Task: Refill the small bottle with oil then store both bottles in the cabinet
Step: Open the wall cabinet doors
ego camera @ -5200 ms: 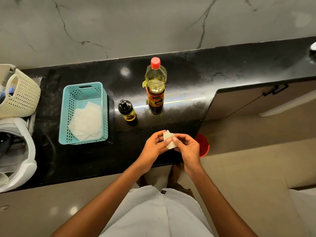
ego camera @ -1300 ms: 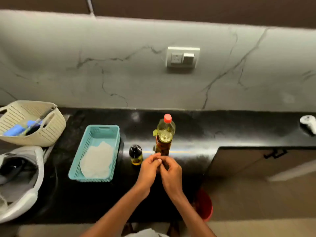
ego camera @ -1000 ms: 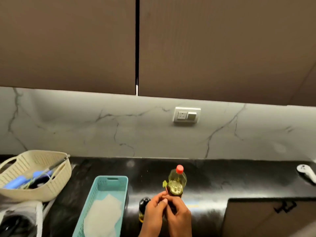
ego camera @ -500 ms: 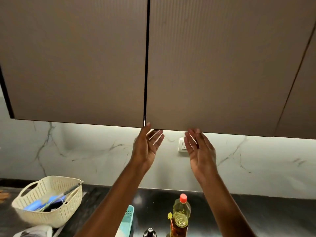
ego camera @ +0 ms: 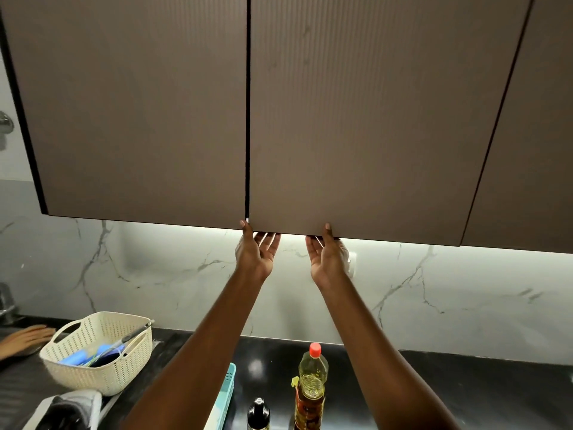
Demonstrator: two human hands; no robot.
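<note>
the small dark bottle with a black cap point(ego camera: 258, 412) stands on the black glossy table point(ego camera: 465, 389) at the bottom of the view. just to its right, close but apart, stands the tall clear plastic oil bottle with a red cap point(ego camera: 311, 389), upright and showing yellow oil.

above them hangs the brown ribbed wall cabinet point(ego camera: 372, 119), its doors closed with a thin dark seam between them. both arms are raised to its lower edge. the left hand point(ego camera: 255, 251) has its thumb on the front face right at the seam, with its nearly straight fingers reaching up behind the edge, so it pinches the edge there. the right hand point(ego camera: 325, 256), a little further right, grips the same edge the same way, thumb in front and fingertips hidden behind.

behind the hands is a white marble wall with grey veins point(ego camera: 155, 268), lit from under the cabinet. a teal perforated plastic basket point(ego camera: 228, 389) peeks out beside the left forearm. further left sits a cream perforated plastic basket point(ego camera: 102, 367) holding blue utensils, and another person's hand point(ego camera: 24, 338) rests at the far left edge.
</note>
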